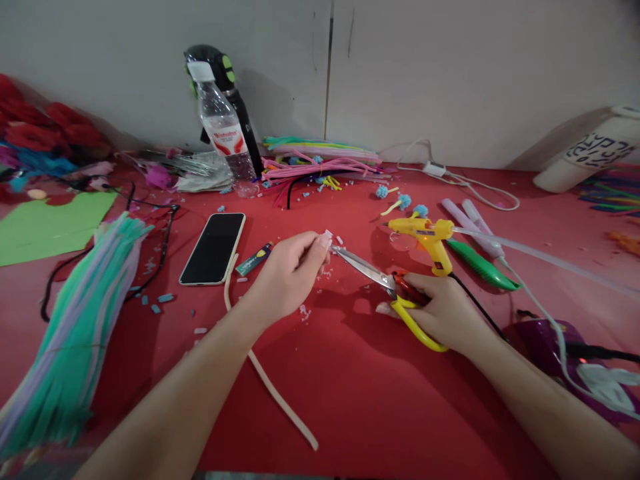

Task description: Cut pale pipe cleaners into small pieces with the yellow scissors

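Note:
My left hand (295, 270) is closed in a pinch near the middle of the table, with a small pale piece (327, 235) showing at its thumb and fingertips. Scissors (367, 270) with one red and one yellow handle are in my right hand (445, 310), whose fingers go through and around the handles. Their tips point left and end right beside my left fingertips. Small pale clippings (305, 311) lie on the red tabletop (320, 380) below. Just beyond my right hand stands a yellow glue gun (425, 233).
A phone (213, 249), a lighter (254, 260) and a pale strip (280, 397) lie left. Green and lilac stems (83, 333) fill the far left. Behind stand a clear bottle (225, 130) and pink stems (320, 170). Right are a green tool (483, 265) and a purple box (545, 343) with cables.

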Motion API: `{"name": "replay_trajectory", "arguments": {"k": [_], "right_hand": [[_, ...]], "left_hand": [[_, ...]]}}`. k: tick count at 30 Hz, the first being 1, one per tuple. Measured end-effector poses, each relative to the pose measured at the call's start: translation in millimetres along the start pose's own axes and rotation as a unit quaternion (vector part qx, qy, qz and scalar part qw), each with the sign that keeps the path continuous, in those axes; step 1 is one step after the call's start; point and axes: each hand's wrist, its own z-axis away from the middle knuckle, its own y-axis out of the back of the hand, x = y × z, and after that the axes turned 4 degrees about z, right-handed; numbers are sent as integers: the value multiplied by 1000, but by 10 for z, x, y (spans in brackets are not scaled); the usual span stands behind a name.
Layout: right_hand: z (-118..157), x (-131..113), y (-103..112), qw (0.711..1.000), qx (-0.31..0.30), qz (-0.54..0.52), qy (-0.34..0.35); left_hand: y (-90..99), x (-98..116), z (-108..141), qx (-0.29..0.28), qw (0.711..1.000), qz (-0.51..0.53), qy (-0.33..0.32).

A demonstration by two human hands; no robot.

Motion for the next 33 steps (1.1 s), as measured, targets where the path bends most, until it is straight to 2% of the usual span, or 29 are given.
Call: {"name": "replay_trajectory", "arguments": {"k": [16, 25, 33], "right_hand": [[20, 10, -5, 999, 4, -18, -26], [9, 45, -41, 1000, -4, -8, -13], [4, 12, -19, 1000, 16, -7, -17]], "left_hand": [[13, 13, -6, 7, 1000, 13, 14], [-2, 16, 0, 2, 1000, 17, 12], [2, 16, 7, 3, 1000, 16, 15]]}}
